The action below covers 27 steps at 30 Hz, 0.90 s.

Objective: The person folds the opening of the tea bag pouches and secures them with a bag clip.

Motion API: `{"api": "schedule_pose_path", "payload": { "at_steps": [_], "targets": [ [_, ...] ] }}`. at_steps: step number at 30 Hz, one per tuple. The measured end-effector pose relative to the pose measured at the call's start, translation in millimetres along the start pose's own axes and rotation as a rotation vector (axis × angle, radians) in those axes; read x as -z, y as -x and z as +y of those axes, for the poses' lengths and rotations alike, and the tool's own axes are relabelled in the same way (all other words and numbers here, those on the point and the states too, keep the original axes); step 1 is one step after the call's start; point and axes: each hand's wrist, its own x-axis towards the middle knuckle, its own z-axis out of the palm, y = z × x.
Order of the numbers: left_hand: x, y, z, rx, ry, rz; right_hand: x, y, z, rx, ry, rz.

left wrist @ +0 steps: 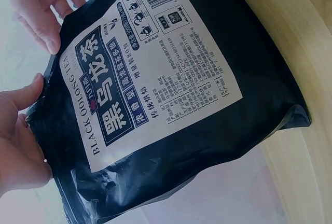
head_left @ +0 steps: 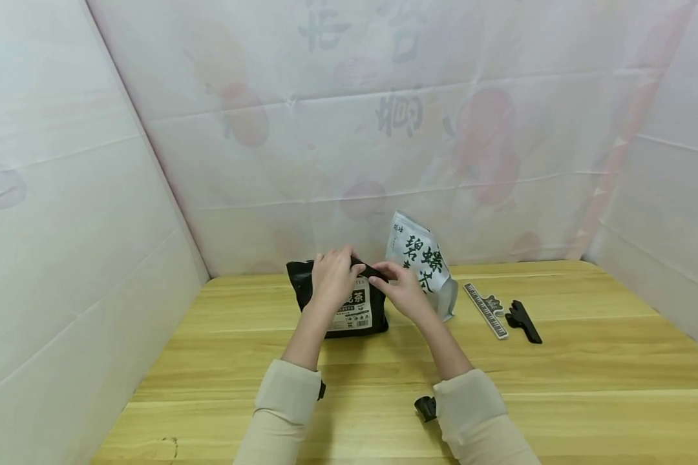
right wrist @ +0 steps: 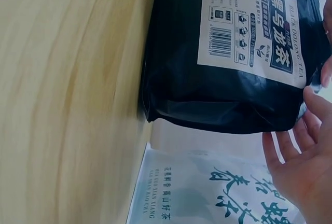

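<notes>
A black bag of oolong tea (head_left: 379, 314) with a pale printed label stands upright on the table. My left hand (head_left: 333, 279) pinches its top edge near the middle, thumb in front and fingers behind. At the upper right corner of that edge, my right hand (head_left: 406, 290) also pinches the bag between thumb and fingers. In the left wrist view, the label (left wrist: 150, 68) reads "Black Oolong Tea". The right wrist view shows the right thumb and fingers (right wrist: 303, 130) at the bag's top corner. Parts of the fingers are hidden behind the bag.
A white tea bag (head_left: 419, 255) with green lettering leans close behind my right hand. Farther right on the wooden table (head_left: 587, 361) lie a white clip with a piano-key pattern (head_left: 486, 311) and a black clip (head_left: 524, 321). Fabric walls (head_left: 326, 161) stand behind and at both sides.
</notes>
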Motion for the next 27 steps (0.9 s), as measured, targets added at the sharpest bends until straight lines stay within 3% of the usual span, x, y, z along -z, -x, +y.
{"api": "schedule_pose_path", "payload": {
  "at_steps": [20,27],
  "targets": [
    [-3.9,4.2,-1.7,-0.043,0.032,0.107,-5.2,1.5,0.9,-0.038,0.042,0.037],
    [-5.3,4.7,-1.8,-0.038,0.045,0.136,0.0,3.0,2.3,0.019,0.109,-0.04]
  ]
}}
